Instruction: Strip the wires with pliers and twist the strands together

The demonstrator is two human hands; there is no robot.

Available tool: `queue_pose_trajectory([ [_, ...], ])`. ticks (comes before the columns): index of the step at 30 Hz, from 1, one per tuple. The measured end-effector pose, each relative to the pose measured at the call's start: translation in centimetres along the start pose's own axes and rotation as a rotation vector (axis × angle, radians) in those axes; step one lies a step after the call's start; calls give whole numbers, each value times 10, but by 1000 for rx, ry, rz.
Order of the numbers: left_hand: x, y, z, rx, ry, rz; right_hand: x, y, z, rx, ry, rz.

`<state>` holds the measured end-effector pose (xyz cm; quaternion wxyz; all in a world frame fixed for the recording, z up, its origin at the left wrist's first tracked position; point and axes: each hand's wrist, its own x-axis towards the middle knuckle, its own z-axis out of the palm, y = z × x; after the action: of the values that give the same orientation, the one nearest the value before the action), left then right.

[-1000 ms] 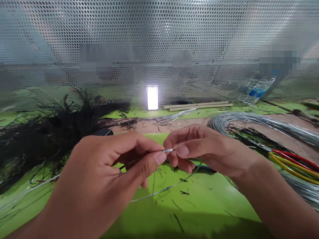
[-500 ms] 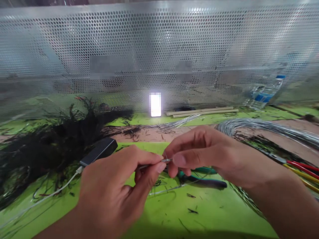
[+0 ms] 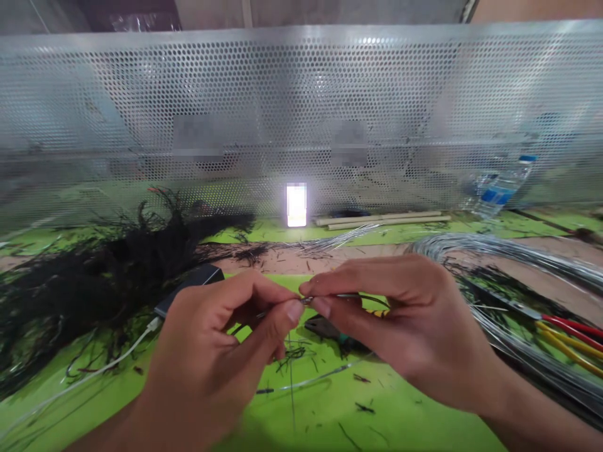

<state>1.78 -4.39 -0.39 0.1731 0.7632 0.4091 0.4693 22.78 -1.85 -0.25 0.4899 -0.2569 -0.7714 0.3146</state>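
Between the fingertips of both hands is a thin dark wire (image 3: 346,295), with a short silvery twisted-looking spot where the fingers meet. My left hand (image 3: 221,345) pinches it between thumb and forefinger. My right hand (image 3: 400,314) pinches it just beside the left fingertips, and a stretch of the wire runs on behind its thumb. Pliers (image 3: 325,328) with a dark head lie under my right hand, their handles mostly hidden. Below my hands, a thin silvery wire piece (image 3: 315,378) lies on the green surface.
A bundle of black wires (image 3: 108,270) spreads at left, near a dark power bank (image 3: 200,279) with a white cable. Silver wire coils (image 3: 499,243) and red- and yellow-handled cutters (image 3: 537,311) lie at right. Behind stand a perforated metal screen (image 3: 282,94), a bright phone-like screen (image 3: 296,206) and a bottle (image 3: 499,191).
My right hand has turned, its forefinger now stretched along the wire over the thumb. More of the wire shows to the right, and the view has tilted slightly up.
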Motion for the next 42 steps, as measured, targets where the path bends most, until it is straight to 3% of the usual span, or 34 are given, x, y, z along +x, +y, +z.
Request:
queue_pose_trajectory([
  [8,6,2,-1,-119,-67,-119,0,10,-2,-508,31,-477],
  [10,7,1,-2,-125,-84,-124,1,10,-5,-544,7,-506],
  [12,7,0,-1,-77,-65,-79,2,8,-7,-372,-45,-342],
  [16,3,-2,1,158,-4,139,7,1,-11,88,-175,178],
  [18,2,-1,2,255,-10,218,9,-1,-13,216,-262,319],
  [23,4,2,1,301,-33,271,13,5,-18,439,-401,443],
  [29,3,2,0,310,-52,283,16,19,-14,710,-417,574],
  [35,4,9,-3,244,-106,154,9,2,-15,473,-317,456],
  [38,8,5,-7,193,-115,106,32,21,-25,276,-379,383],
  [39,9,3,-9,172,-125,87,46,36,-28,192,-334,426],
  [40,10,1,-10,153,-140,63,64,57,-30,73,-105,490],
  [42,11,-1,-14,118,-169,30,103,108,-30,-64,167,559],
])
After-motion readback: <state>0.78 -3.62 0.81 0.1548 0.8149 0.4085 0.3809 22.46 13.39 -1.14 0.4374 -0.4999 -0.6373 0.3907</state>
